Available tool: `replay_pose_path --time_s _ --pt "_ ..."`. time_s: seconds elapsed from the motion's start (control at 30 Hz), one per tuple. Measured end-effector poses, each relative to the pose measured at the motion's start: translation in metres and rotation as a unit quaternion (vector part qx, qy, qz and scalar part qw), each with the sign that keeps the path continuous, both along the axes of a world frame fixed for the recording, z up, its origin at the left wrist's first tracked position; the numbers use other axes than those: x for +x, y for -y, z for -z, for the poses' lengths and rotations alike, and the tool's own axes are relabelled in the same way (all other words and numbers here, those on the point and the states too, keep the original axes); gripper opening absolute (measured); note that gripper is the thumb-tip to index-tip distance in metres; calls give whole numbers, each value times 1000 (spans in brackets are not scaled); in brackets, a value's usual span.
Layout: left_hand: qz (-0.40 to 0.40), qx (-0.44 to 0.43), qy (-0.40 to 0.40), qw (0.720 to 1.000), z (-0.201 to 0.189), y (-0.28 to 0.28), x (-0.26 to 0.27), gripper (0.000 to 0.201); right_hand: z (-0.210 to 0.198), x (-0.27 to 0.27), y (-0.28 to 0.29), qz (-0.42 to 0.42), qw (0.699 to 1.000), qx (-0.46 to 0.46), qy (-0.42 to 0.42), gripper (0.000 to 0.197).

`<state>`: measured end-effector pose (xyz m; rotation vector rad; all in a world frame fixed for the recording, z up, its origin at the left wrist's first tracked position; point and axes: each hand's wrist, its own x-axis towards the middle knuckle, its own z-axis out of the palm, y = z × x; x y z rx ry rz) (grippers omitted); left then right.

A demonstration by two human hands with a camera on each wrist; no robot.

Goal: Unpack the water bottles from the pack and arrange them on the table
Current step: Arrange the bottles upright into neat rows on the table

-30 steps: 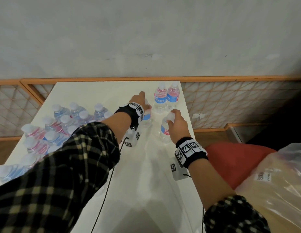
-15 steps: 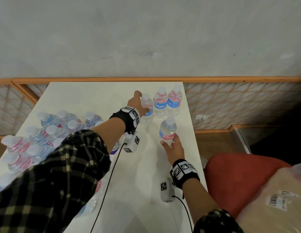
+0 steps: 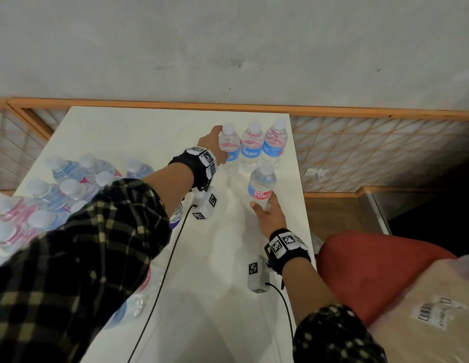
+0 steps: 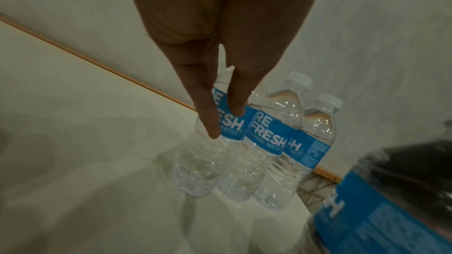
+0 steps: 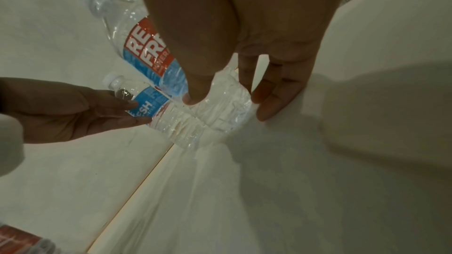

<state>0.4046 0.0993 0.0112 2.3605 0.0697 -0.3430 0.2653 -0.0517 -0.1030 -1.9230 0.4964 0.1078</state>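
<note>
White counter (image 3: 139,132) seen from above. Three upright water bottles form a row at its far right edge: the leftmost bottle (image 3: 229,150), a middle bottle (image 3: 251,149) and a rightmost bottle (image 3: 274,145), standing side by side and touching or nearly so. The left hand (image 3: 211,145) rests straight, relaxed fingers (image 4: 208,121) against the leftmost bottle's blue label, not curled round it. A fourth bottle (image 3: 262,186) stands upright just near of the row; the right hand (image 3: 268,217) holds its lower ribbed body between thumb and fingers (image 5: 274,101). At the left, the remaining pack of bottles (image 3: 52,189) sits crowded together, partly hidden by the plaid left sleeve (image 3: 84,258). A red chair (image 3: 372,268) and a wrapped parcel (image 3: 424,310) lie right of the counter.
</note>
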Motion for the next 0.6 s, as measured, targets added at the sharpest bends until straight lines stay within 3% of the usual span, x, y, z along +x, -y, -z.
replay_pose_path --time_s 0.13,0.4,0.5,0.6 --pt "-7 -22 -13 1000 0 3 9 63 3 1 1 -4 1000 3 1 63" --pt "12 47 9 999 -3 -1 -2 78 7 4 0 0 1000 -16 -4 65" --pt "-48 28 28 998 -6 -3 -22 66 8 9 -4 14 999 -44 -23 67" --pt "-6 11 66 998 -15 -6 -39 55 7 17 -15 12 998 -56 -33 70"
